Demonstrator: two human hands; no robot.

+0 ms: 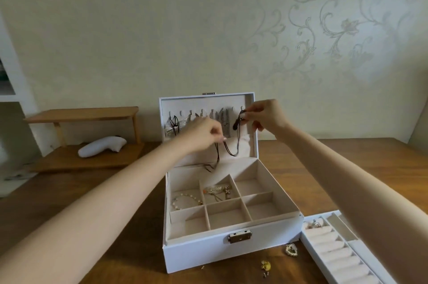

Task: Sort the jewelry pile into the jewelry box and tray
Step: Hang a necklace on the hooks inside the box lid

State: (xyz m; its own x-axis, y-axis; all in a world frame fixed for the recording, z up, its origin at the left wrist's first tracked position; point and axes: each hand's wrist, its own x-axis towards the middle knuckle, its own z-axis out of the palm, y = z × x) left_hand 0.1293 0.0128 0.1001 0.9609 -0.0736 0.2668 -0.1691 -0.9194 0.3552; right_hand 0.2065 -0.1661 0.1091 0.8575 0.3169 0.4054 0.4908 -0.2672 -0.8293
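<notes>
Wooden table (120,191): carries an open white jewelry box (231,253).
Left hand (203,135): fingers pinch a dark cord necklace (231,151) before the lid.
Box compartments: pearl bracelet (185,200) at left, gold chains (220,191) in the middle.
Right hand (266,117): fingers grip the cord's upper end near the lid hooks.
Loose pieces (266,265): on the table before the box.
Ring tray (335,253): far right, just beside the box.

upright lid (252,121) blocks behind, table (129,226) left open
</notes>
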